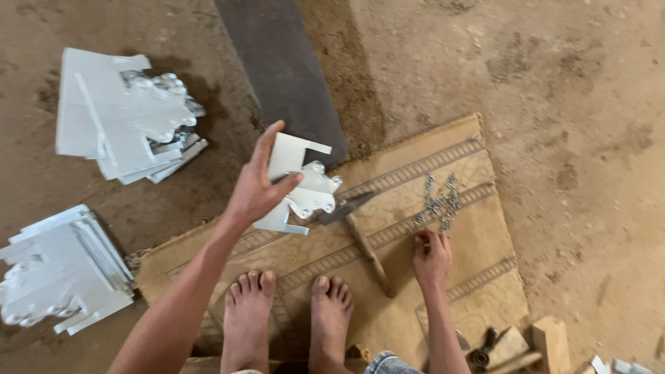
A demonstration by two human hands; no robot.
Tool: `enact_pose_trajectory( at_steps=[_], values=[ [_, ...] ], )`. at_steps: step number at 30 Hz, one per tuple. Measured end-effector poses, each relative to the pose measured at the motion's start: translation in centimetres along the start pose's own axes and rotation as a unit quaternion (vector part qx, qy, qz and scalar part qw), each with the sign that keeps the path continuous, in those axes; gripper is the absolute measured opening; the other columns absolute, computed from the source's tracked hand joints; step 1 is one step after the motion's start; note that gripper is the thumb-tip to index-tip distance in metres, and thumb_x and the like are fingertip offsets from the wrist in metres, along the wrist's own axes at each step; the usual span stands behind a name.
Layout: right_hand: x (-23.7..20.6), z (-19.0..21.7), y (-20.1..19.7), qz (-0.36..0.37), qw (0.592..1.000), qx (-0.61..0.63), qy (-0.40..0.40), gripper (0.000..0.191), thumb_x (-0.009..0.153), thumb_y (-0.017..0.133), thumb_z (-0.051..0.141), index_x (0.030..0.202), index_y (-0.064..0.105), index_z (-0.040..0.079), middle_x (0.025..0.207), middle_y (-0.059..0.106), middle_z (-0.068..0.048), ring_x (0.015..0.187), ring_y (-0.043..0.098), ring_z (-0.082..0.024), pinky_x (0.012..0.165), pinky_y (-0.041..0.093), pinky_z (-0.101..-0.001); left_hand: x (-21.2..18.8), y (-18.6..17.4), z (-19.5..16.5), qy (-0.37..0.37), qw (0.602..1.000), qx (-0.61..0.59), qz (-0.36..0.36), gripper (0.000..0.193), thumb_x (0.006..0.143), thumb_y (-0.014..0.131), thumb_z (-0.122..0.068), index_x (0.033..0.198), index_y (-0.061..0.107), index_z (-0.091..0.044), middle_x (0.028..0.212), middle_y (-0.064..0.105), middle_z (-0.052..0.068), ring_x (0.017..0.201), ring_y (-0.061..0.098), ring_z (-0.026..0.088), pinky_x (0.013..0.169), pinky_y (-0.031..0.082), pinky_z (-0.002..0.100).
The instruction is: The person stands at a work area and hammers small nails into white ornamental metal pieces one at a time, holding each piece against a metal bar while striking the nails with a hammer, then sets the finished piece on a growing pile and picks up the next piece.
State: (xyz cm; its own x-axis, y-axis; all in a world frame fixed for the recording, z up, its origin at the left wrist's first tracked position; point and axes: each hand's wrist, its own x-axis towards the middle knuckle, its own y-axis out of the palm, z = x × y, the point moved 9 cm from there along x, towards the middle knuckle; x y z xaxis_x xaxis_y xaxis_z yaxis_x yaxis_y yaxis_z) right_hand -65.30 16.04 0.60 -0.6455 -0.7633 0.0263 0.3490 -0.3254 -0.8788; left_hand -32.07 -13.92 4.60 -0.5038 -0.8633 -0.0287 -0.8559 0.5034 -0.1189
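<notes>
Bare dirt floor [568, 104], tan woven mat [478, 277]. Two stacks of white cut metal brackets [125, 118] lying left; left hand [256, 190] fingers pinching one white bracket [301, 187] above hammer [360, 232]; right hand [431, 257] fingers curling, picking at small rivets [440, 201].

Bare forearms, no sleeves; bare feet [287, 318]; blue denim at knee [388, 363]

Hammer [364, 239] on mat [478, 277]; dark plank [280, 62].
</notes>
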Motion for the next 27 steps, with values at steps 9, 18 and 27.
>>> enact_pose_trajectory(
  at_steps=[9, 18, 27],
  values=[
    [0.3, 20.0, 5.0, 0.042, 0.970, 0.066, -0.231, 0.007, 0.095, 0.072, 0.006, 0.100, 0.068, 0.003, 0.098, 0.070, -0.010, 0.079, 0.066, -0.023, 0.066, 0.053, -0.0354, -0.4, -0.9, 0.3, -0.123, 0.990, -0.026, 0.066, 0.100, 0.079, 0.083, -0.025, 0.162, 0.026, -0.023, 0.162, 0.039, 0.019, 0.141, 0.046, 0.033, 0.115, 0.038, 0.045],
    [2.2, 23.3, 8.5, 0.064, 0.964, 0.134, -0.220, 0.027, 0.099, 0.061, 0.006, 0.126, 0.058, 0.007, 0.106, 0.059, -0.010, 0.095, 0.057, -0.024, 0.083, 0.048, -0.0419, 0.1, -2.4, 0.2, -0.113, 0.990, -0.066, 0.047, 0.103, 0.078, 0.084, -0.031, 0.162, 0.025, -0.022, 0.165, 0.032, 0.021, 0.149, 0.036, 0.036, 0.120, 0.031, 0.052],
    [-9.0, 4.7, 4.2, 0.157, 0.976, -0.140, 0.060, 0.033, 0.101, 0.050, 0.038, 0.110, 0.065, 0.010, 0.076, 0.064, -0.002, 0.068, 0.060, -0.020, 0.068, 0.047, -0.0410, 0.7, -0.6, 0.2, -0.070, 0.996, -0.041, 0.048, 0.096, 0.084, 0.077, -0.026, 0.164, 0.023, -0.022, 0.170, 0.032, 0.014, 0.153, 0.039, 0.033, 0.125, 0.032, 0.048]
  ],
)
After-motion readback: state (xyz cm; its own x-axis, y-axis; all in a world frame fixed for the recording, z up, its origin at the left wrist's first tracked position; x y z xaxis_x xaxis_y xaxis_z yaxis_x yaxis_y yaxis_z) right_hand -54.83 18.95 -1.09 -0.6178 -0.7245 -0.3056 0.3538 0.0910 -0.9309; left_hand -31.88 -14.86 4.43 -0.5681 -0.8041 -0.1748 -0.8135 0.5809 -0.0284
